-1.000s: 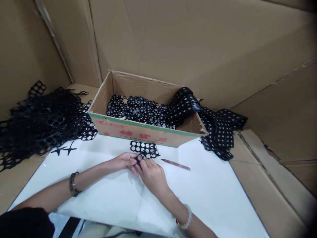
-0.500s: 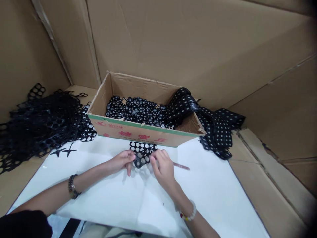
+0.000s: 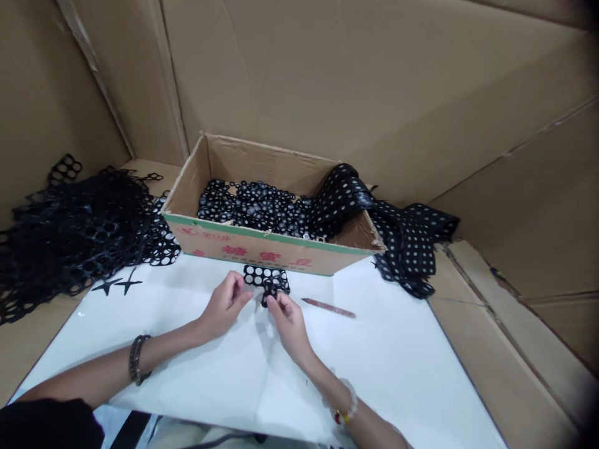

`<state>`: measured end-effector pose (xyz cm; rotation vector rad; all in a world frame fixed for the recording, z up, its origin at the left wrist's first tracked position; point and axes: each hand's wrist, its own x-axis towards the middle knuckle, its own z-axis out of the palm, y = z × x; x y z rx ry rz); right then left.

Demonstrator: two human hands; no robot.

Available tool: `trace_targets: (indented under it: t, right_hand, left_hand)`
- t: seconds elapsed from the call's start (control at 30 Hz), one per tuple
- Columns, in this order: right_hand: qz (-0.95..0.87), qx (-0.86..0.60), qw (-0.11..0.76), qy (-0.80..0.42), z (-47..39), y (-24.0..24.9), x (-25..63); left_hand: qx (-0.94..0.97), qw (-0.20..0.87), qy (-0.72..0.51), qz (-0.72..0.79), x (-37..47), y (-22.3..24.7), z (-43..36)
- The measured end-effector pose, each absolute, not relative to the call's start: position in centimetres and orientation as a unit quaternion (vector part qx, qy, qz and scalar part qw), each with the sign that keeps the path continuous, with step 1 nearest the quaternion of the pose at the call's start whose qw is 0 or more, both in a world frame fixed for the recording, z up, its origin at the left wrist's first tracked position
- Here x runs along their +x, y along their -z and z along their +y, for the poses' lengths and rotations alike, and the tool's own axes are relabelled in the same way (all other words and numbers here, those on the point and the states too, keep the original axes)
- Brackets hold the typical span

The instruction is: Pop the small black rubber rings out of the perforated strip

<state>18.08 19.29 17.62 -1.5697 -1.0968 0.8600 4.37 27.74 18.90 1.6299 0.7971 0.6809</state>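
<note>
— What is the head view showing at the hands?

— Both hands are meeting over the white tabletop [image 3: 402, 368], just in front of the cardboard box [image 3: 262, 248]. The right hand [image 3: 286, 318] is pinching the near edge of a small black perforated sheet [image 3: 267, 279] between its fingertips, so it is closed on that piece. The left hand [image 3: 224, 302] is sitting just to the left of the sheet with its fingers curled loosely; whether it is actually touching the sheet is hard to tell, and it is not gripping anything that I can see.

— And where is the sheet lying relative to those hands?

— It is lying on the tabletop just beyond the fingertips, between them and the front wall of the box, closer to the right hand than the left. Its far edge is almost touching the box.

— What else is sitting around it?

— A reddish pencil [image 3: 328, 307] is lying on the tabletop just to the right of the right hand. Inside the box a heap of black rings [image 3: 253, 209] is filling the bottom, and a black strip dotted with holes [image 3: 402, 240] is hanging over the box's right end and trailing onto the cardboard beside it. To the far left a big pile of black netting scrap [image 3: 70, 231] is resting, with two small black star-shaped offcuts [image 3: 116, 285] lying at its near edge. The left wrist is wearing a dark bracelet [image 3: 136, 368], the right a beaded one [image 3: 346, 408].
</note>
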Motion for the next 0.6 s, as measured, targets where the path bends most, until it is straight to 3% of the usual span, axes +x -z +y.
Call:
trace_targets:
  t: [0.07,0.23,0.6]
  right_hand:
    - [-0.460,-0.641,0.500,-0.356,19.2,-17.9,18.0]
    - [-0.485,-0.602,0.499,-0.392,18.8,-18.2,17.2]
    - [-0.479,-0.543,0.511,-0.463,18.7,-18.1,17.1]
  left_hand:
    - [0.778,0.487,-0.255,0.305,4.1,-19.6,27.7]
    - [0.844,0.444,-0.178,0.244,4.2,-19.4,27.5]
    - [0.845,0.481,-0.137,0.188,4.1,-18.9,27.0]
